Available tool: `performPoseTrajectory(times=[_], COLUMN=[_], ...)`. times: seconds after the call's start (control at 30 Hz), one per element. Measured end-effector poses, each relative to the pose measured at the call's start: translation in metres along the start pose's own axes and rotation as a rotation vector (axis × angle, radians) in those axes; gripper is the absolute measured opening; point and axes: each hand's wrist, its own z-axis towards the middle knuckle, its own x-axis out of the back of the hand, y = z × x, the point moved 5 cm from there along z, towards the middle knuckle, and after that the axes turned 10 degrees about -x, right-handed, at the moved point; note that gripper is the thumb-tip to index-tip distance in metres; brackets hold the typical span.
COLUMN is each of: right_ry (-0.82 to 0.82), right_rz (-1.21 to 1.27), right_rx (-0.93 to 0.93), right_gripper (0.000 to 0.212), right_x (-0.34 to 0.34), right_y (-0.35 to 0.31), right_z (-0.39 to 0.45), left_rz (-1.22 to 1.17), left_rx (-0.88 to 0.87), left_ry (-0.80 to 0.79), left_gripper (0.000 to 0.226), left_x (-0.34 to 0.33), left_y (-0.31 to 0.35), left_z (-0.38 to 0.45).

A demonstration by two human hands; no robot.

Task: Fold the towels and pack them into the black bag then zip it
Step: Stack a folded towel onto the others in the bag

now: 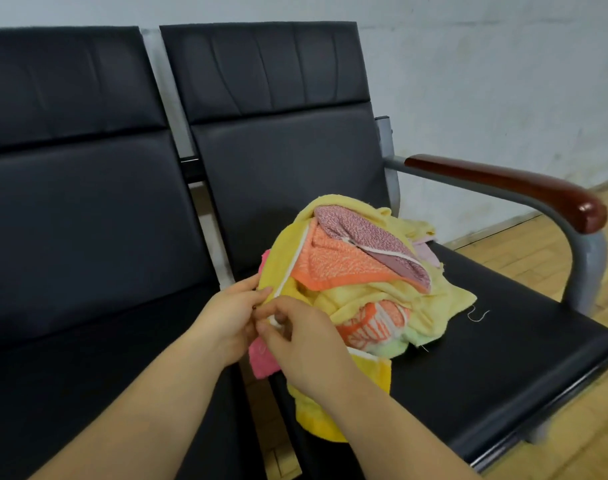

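We see a heap of crumpled towels on the black seat of the right-hand chair in a row of joined chairs, toward its front left corner. The heap is unfolded: a yellow towel wraps the left side and hangs over the front edge of the seat, an orange patterned towel and a purple speckled towel lie on top, and a pink towel shows low at the left beneath the hands. Our left hand holds the white-trimmed edge of the yellow towel, fingers curled onto the cloth. Our right hand meets it just beside, thumb and fingertips pinching the same white edge (the exact contact is partly hidden by the fingers). Both forearms enter from the bottom of the view. A loose white thread lies on the seat right of the heap. The chair has a grey metal frame and a reddish-brown armrest on its right; a second black chair stands to the left. Behind is a pale wall, and wooden floor shows at right. We cannot see the black bag in this view.
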Motion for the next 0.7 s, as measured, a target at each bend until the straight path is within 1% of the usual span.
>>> performPoseTrajectory(times=[0.03, 0.1, 0.13, 0.2, 0.27, 0.33, 0.37, 0.43, 0.5, 0.53, 0.63, 0.7], right_ry=[0.079, 0.218, 0.22, 0.08, -0.047, -0.056, -0.051, -0.046, -0.039, -0.039, -0.073, -0.093], right_rz=[0.019, 0.093, 0.167, 0.42, 0.687, 0.806, 0.809, 0.752, 0.683, 0.665, 0.66, 0.63], right_rx=[-0.021, -0.11, -0.175, -0.321, -0.421, -0.46, -0.462, -0.438, -0.409, -0.404, -0.378, -0.345], right_gripper=[0.015, 0.028, 0.037, 0.054, 0.064, 0.055, 0.049, 0.045, 0.04, 0.035, 0.023, 0.02], right_x=[0.003, 0.012, 0.014, 0.006, -0.011, -0.023, -0.026, -0.03, -0.031, -0.031, -0.03, -0.028], right_y=[0.0, 0.004, 0.006, 0.012, 0.017, 0.022, 0.022, 0.02, 0.018, 0.017, 0.011, 0.008], right_z=[0.001, 0.003, 0.005, 0.009, 0.011, 0.015, 0.016, 0.018, 0.019, 0.018, 0.016, 0.016], left_rz=[-0.025, -0.017, 0.01, 0.092, 0.203, 0.282, 0.307, 0.332, 0.274, 0.221, 0.108, 0.066], left_rx=[0.001, 0.002, 0.012, 0.057, 0.115, 0.154, 0.152, 0.115, 0.083, 0.088, 0.159, 0.176], left_ry=[-0.035, -0.109, -0.147, -0.242, -0.334, -0.349, -0.312, -0.172, -0.024, 0.014, -0.038, -0.074], left_gripper=[0.034, 0.036, 0.035, 0.033, 0.034, 0.034, 0.032, 0.032, 0.032, 0.033, 0.047, 0.048], left_x=[0.001, 0.003, 0.006, 0.012, 0.022, 0.035, 0.042, 0.056, 0.066, 0.066, 0.047, 0.032], left_y=[0.002, 0.01, 0.013, 0.014, 0.011, 0.008, 0.006, 0.005, 0.005, 0.003, 0.001, 0.002], left_z=[-0.001, -0.007, -0.011, -0.019, -0.028, -0.034, -0.034, -0.028, -0.02, -0.017, -0.009, -0.004])
